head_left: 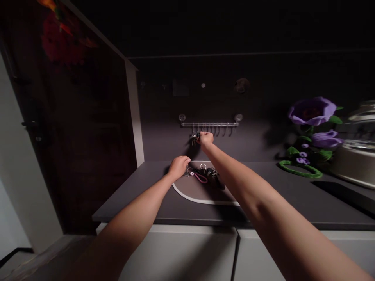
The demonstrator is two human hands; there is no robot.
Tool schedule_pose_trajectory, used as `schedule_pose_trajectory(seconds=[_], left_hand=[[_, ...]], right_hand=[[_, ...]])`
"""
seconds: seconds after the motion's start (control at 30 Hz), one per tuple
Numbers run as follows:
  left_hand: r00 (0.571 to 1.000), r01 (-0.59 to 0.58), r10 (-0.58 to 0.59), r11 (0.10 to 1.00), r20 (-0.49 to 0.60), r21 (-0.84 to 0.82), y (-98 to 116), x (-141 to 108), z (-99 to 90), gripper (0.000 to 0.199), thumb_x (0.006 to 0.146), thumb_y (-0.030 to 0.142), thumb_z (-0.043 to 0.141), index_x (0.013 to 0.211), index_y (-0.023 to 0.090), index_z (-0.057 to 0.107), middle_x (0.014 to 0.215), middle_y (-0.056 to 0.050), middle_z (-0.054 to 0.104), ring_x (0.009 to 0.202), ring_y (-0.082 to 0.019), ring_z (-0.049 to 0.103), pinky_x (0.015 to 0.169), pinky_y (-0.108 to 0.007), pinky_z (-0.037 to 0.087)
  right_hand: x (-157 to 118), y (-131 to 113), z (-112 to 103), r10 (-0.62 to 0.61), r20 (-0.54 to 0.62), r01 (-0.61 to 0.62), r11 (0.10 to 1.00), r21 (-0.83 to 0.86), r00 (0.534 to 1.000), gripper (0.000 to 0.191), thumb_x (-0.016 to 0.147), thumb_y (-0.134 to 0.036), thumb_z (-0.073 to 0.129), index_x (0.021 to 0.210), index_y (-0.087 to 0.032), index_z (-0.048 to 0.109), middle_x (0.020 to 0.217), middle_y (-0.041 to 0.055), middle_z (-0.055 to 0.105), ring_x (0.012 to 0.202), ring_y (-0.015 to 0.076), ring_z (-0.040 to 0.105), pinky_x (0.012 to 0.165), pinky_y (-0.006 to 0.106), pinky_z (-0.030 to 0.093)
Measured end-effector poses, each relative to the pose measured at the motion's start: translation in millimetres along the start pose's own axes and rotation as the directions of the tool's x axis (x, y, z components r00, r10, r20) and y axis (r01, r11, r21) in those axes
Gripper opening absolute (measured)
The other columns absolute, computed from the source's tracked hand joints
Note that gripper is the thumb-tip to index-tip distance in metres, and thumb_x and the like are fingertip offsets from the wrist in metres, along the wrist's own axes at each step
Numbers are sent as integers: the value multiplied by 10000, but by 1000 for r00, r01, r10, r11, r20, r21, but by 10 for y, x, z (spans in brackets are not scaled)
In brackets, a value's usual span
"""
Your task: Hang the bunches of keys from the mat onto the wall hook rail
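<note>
My right hand point(206, 138) is raised to the hook rail point(211, 124) on the wall, its fingers pinched at a small bunch of keys point(193, 138) just below the hooks. Whether the keys hang from a hook cannot be made out. Lower down, my left hand point(178, 167) is over the left part of a brown mat with a white edge point(190, 193), fingers curled together; what they hold, if anything, is hidden. Beside it on the mat lie a pink loop strap point(201, 178), a metal ring point(203, 166) and a pile of dark keys point(215, 177), partly behind my right forearm.
Purple artificial flowers point(312, 111) with a green ring base point(300, 169) stand at right, by a glass-topped container point(356, 160) and a dark flat object point(345, 195). White cabinets point(181, 249) lie below the grey counter point(131, 195). A dark door point(88, 156) is at left.
</note>
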State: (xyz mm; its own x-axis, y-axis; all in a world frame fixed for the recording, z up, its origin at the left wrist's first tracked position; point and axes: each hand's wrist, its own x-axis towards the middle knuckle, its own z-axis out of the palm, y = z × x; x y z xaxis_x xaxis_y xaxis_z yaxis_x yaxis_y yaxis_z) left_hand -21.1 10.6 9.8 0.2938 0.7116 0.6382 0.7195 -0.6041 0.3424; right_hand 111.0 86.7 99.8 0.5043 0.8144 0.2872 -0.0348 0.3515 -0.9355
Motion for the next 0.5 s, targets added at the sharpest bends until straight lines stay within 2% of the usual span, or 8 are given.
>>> schedule_pose_trajectory(seconds=[0.13,0.27,0.4,0.5], left_hand=[[1000,15,-15,1000,-1,-7,12,-6,-22,294,844,261,377,708,172,621,708,-45,632,700,-155,541,661,-251,360],[1000,14,-14,1000,1,-16,2,-6,-23,289,838,257,381,707,173,624,708,-44,634,700,-154,544,666,-251,362],[1000,18,-18,999,1,-26,-17,1,-16,281,829,243,385,724,168,634,713,-46,636,707,-156,546,672,-252,364],[1000,11,-11,999,-1,-35,-29,2,-13,277,827,245,389,732,161,636,714,-46,637,699,-152,544,670,-250,364]], right_hand=[[-39,33,-28,71,17,-72,993,98,997,71,757,-171,494,737,-144,557,582,-21,505,463,69,488,494,230,495],[-54,56,-65,80,84,-91,988,125,993,113,788,-139,447,684,-159,488,537,-41,458,429,51,455,474,205,479],[-79,30,-105,67,147,-83,991,101,987,127,784,-97,426,683,-163,465,507,-53,431,418,42,427,484,199,474],[-109,-15,-140,95,202,-101,995,18,975,126,777,-82,432,681,-161,454,511,-52,427,438,41,430,514,206,481]])
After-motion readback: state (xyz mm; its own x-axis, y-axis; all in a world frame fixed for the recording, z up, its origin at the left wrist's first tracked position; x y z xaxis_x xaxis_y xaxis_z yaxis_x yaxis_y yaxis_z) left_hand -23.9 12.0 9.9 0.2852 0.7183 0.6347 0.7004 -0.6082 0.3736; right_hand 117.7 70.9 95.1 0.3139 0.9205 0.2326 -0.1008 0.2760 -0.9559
